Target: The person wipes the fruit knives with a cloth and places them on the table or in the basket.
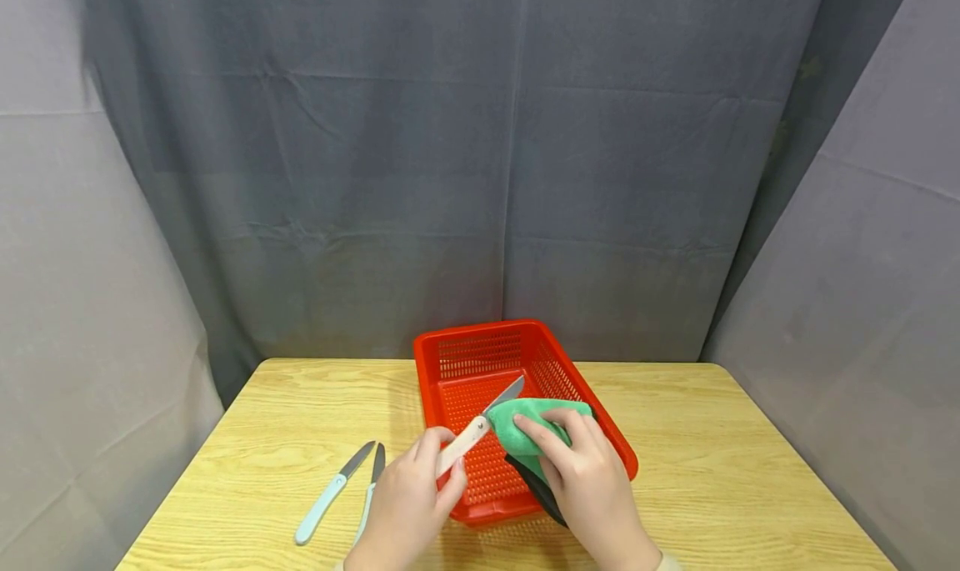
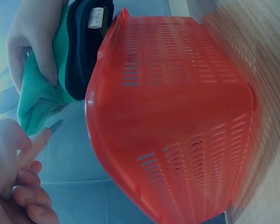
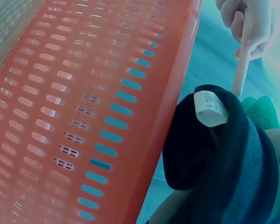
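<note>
My left hand (image 1: 411, 498) grips the pale handle of a small knife (image 1: 465, 444), its blade slanting up and away to the right over the basket. In my right hand (image 1: 592, 473) is a green fluffy cloth (image 1: 534, 414) with a black side, which covers part of the blade near the handle. A white label shows on the cloth's dark part (image 3: 177, 149) in the right wrist view. Both hands are above the near part of a red plastic basket (image 1: 429, 379). The left wrist view shows the knife's tip poking out beside the cloth (image 2: 35, 112).
Left of the basket, a knife with a light blue handle (image 1: 322, 508) lies on the wooden table (image 1: 720, 471). A second light blue knife (image 1: 379, 463) lies beside it, partly behind my left hand. Grey curtains (image 1: 375, 179) close off the back and both sides.
</note>
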`<action>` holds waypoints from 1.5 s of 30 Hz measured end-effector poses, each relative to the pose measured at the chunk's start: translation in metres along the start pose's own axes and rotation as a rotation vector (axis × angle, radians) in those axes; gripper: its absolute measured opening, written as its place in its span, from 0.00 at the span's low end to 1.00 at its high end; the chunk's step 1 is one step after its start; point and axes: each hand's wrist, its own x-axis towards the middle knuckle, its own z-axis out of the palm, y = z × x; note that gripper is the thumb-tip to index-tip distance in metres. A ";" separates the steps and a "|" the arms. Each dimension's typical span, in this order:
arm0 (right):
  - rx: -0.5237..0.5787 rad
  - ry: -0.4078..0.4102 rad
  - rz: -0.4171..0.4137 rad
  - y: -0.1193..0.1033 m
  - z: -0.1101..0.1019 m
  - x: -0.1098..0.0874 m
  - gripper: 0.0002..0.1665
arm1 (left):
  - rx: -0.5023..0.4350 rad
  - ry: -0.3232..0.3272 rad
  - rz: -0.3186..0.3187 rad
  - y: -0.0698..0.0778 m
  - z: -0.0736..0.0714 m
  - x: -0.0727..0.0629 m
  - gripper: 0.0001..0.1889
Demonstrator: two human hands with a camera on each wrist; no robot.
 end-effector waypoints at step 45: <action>-0.042 0.100 0.192 0.015 -0.006 0.002 0.33 | -0.113 0.029 -0.076 -0.004 -0.003 0.001 0.11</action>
